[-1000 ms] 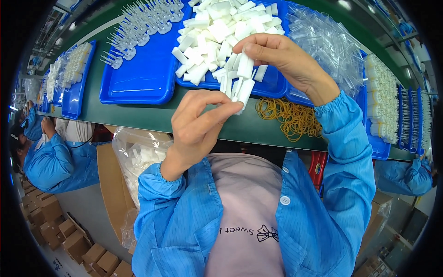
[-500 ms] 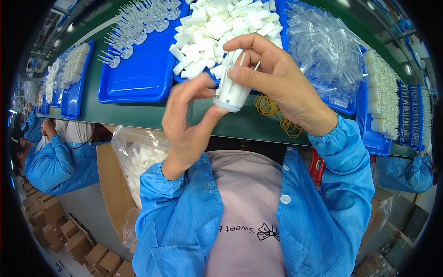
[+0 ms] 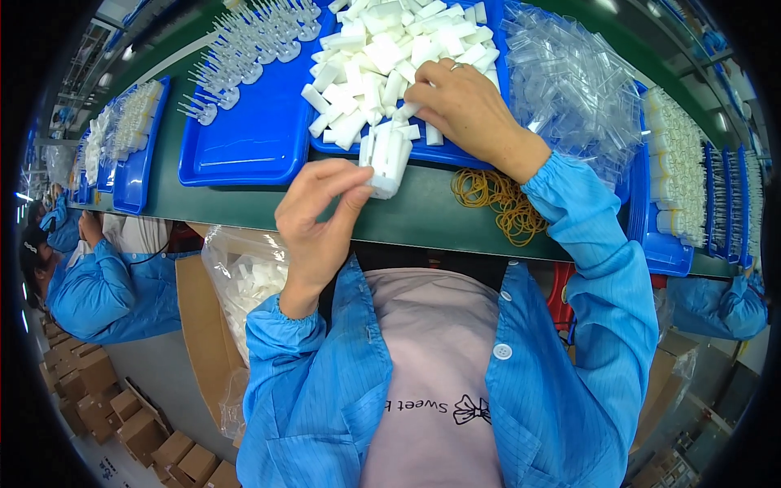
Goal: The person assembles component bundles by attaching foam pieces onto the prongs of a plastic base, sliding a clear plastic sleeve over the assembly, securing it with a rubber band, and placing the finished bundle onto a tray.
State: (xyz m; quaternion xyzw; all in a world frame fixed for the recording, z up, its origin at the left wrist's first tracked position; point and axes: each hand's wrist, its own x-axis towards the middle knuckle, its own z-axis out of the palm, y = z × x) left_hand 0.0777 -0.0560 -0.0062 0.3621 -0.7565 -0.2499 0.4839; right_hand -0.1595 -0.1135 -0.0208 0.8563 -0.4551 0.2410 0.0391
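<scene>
1. Left hand (image 3: 321, 215) pinches a bundle of white sticks (image 3: 384, 159) above the tabletop's near edge; its loose grip could spill them.
2. Right hand (image 3: 465, 106) grasps sticks in the blue tray (image 3: 443, 153), possibly scattering neighbours.

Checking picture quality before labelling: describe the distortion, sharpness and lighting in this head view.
Head view: strong fisheye, so the green table edge bows and black corners ring the picture; left hand holding the bundle of white pieces and right hand are sharp; lighting is bright and even, with pale glare on the clear plastic pile.
</scene>
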